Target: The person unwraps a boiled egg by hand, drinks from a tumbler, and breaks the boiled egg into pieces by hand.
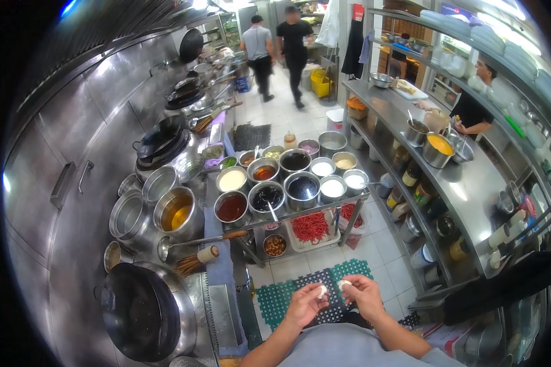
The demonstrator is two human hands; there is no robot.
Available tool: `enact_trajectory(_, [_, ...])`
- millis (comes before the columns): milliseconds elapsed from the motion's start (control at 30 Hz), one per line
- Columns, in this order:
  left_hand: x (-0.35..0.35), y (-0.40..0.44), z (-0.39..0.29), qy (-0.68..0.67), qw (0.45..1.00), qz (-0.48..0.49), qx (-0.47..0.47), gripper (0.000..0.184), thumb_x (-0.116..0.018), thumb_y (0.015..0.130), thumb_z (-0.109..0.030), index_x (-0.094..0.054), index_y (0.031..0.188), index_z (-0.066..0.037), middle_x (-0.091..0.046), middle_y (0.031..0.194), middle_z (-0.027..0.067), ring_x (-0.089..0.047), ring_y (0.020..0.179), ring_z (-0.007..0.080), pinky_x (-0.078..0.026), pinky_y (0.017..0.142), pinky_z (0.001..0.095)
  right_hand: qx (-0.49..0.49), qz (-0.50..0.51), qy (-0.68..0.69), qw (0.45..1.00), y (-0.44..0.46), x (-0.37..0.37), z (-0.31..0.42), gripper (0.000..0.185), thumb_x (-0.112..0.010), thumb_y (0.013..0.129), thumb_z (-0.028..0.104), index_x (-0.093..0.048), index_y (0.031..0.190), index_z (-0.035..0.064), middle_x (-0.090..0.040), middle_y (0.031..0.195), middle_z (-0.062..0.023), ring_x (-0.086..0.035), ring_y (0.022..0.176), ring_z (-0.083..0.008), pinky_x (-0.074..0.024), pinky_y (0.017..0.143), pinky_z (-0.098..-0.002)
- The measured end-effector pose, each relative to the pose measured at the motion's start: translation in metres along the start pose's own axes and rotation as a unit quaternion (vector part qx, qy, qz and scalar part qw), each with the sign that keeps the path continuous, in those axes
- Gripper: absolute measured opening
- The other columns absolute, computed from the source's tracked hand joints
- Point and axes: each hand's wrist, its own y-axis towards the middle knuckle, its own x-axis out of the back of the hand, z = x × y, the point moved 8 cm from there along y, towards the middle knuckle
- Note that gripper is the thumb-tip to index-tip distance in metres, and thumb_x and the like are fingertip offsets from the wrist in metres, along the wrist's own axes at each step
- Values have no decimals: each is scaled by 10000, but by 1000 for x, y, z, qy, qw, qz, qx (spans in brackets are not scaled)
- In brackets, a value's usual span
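Observation:
My left hand (305, 306) is raised in front of my body, its fingertips pinching a small white lump (322, 292). A second small white lump (342, 284) sits between the thumb and fingers of my right hand (365, 296). The two hands are close together but apart, above a green and black perforated floor mat (281, 311). The lumps are too small for me to tell what they are.
Ahead stands a metal cart (226, 221) crowded with pots of sauces and powders, with a tray of red shreds (312, 229) below. A wok (142, 312) and a ladle (193, 242) are at left, steel shelving (459, 189) at right. Two people (294, 52) walk in the aisle.

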Motion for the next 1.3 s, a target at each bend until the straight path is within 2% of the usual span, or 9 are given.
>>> enact_trajectory(333, [0,-1,10,74,997,-17,17,210,-627,913,-156,-617,1089,-41,-658,942,62,-628,799,140,-524,646,279,52,132,175,974,-11,-65,94,202,-649,857,19,-567,1040,-1,-660,890,-138,-656,690,-183,-538,546,-245])
enact_trajectory(533, [-37,-17,-4,29,997,21,-68,214,-638,905,-145,-616,1077,-20,-661,936,51,-626,805,127,-514,631,255,-12,304,297,905,-45,-124,140,185,-648,851,11,-577,1014,-40,-620,997,-198,-635,695,-180,-535,547,-240])
enact_trajectory(700, [-23,-13,1,75,996,-30,-32,209,-632,908,-137,-615,1078,-15,-664,948,62,-629,808,130,-515,636,254,-95,353,218,905,-53,-150,122,214,-650,843,-9,-598,1048,-44,-614,1026,-196,-621,707,-176,-511,543,-251])
enact_trajectory(767, [-19,-14,2,94,994,-52,-18,208,-630,909,-134,-615,1078,-13,-665,953,66,-630,809,131,-516,638,254,-88,380,205,898,-59,-156,129,229,-660,841,-2,-596,1058,-41,-618,1025,-194,-620,717,-176,-514,546,-257])
enact_trajectory(800, [-19,-15,2,103,993,-62,-14,207,-629,910,-132,-614,1078,-12,-666,956,68,-630,810,132,-516,639,254,-54,424,228,875,-64,-160,142,256,-649,876,31,-587,1124,23,-653,1008,-97,-623,803,-102,-503,585,-208])
enact_trajectory(900, [-17,-15,0,136,987,-90,2,204,-625,911,-127,-614,1078,-9,-668,963,74,-631,811,134,-518,642,253,26,475,276,835,-81,-163,177,268,-641,878,23,-570,1135,-3,-640,1078,-123,-635,837,-131,-523,606,-224])
enact_trajectory(1033, [-6,-13,4,150,981,-126,10,207,-602,925,-120,-613,1096,-3,-675,996,115,-622,778,130,-528,654,267,108,549,350,751,-117,-167,220,280,-600,885,-26,-550,1159,-39,-607,1157,-185,-626,980,-222,-532,819,-315])
enact_trajectory(1167, [-9,-8,4,105,992,-63,22,217,-596,929,-124,-611,1107,1,-676,987,119,-614,749,122,-528,655,272,54,570,365,735,-137,-167,213,297,-733,817,56,-573,1032,-72,-620,1010,-244,-620,972,-351,-505,838,-445])
enact_trajectory(1300, [-1,-1,5,101,993,-57,17,226,-592,931,-123,-609,1119,2,-676,990,121,-616,747,123,-529,656,276,134,549,409,716,-138,-177,224,274,-702,848,78,-589,1041,-80,-633,975,-237,-629,947,-342,-508,834,-444])
